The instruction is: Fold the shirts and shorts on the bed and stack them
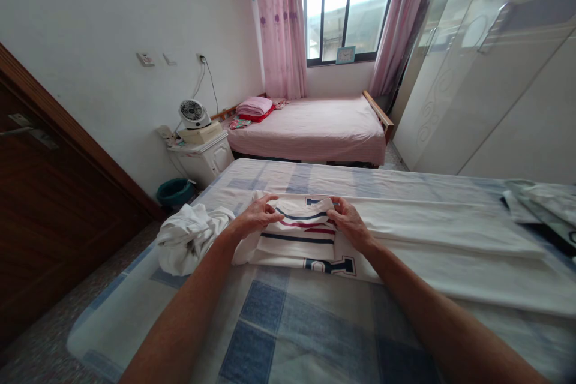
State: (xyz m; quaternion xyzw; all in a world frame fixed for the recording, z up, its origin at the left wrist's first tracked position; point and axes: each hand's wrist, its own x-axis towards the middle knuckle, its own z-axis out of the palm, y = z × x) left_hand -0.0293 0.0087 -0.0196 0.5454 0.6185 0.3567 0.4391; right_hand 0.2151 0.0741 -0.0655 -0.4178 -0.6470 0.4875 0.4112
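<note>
A white shirt with navy and red stripes [299,237] lies partly folded on the blue-checked bed [288,324]. My left hand [256,216] grips the shirt's far left edge, fingers curled over the fabric. My right hand [348,221] pinches the far right edge of the same fold. Both forearms reach forward over the bed. A crumpled white garment [189,240] lies just left of my left hand.
A folded white sheet [450,234] stretches to the right of the shirt. Patterned clothes [540,210] lie at the bed's right edge. Beyond are a pink bed [315,126], a nightstand with a fan [194,114], a teal bin [174,192], a wardrobe [495,72] and a wooden door [45,204].
</note>
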